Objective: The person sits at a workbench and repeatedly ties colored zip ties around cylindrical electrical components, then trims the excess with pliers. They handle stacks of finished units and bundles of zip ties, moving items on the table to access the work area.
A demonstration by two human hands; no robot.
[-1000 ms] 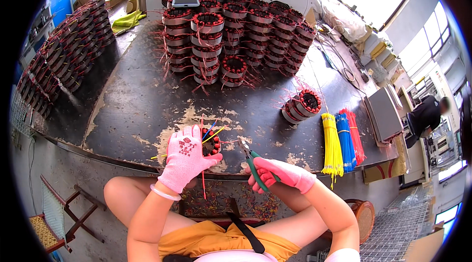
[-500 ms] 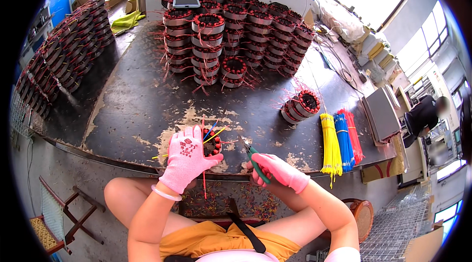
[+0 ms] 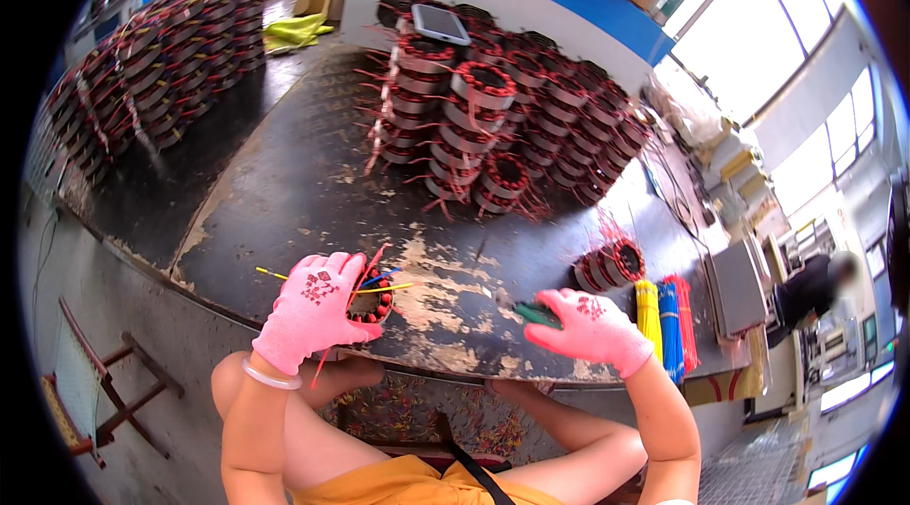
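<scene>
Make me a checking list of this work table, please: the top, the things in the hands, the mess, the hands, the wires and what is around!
Surface: dark worn metal table, pale scuffed patches at the near edge.
Job's things: round wound coil with red, yellow and blue wires; green-handled tool.
Clutter: stacked coil rings; bundles of yellow, blue and red ties.
Grippers: left hand in pink glove grips the coil; right hand holds the tool.
Cables: thin coloured leads on the coils.
Surroundings: wooden stool, bright windows.

left hand (image 3: 313, 311) fingers curled; right hand (image 3: 590, 327) fingers closed.
</scene>
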